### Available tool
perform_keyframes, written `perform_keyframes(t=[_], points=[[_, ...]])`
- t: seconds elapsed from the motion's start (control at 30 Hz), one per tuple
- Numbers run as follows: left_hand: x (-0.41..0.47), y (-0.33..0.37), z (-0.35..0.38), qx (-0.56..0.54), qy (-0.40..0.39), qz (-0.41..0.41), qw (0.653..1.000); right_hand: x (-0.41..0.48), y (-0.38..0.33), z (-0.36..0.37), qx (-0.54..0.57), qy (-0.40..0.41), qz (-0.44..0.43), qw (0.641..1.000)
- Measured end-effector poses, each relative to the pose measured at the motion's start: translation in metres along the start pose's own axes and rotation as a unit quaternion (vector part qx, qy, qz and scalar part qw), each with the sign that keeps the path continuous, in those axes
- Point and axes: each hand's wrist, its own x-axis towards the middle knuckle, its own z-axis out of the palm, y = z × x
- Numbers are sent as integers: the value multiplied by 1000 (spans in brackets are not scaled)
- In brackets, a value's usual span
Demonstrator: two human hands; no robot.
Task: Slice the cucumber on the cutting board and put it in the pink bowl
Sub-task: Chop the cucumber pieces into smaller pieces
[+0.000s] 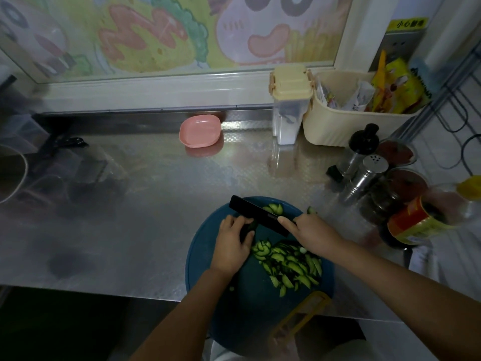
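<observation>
Many slices (291, 264) lie on the board (208, 269) — one stub (251, 226) is left, pinched by the curled fingers of the left hand (233, 246). The right hand (309, 233) grips the knife (260, 214). The slices look wet and slippery (scoop, don't pinch). The bowl (200, 131) is well apart.

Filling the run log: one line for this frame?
phase: slicing | left hand: holds cucumber stub | right hand: grips knife | slices: piled on cutting board | pink bowl: empty
</observation>
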Motion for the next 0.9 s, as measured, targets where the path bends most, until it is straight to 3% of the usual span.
perform_keyframes(t=[0.9], points=[[-1, 1, -3, -6, -8, -8, 1000, -10, 1, 3, 81, 12, 22, 996]])
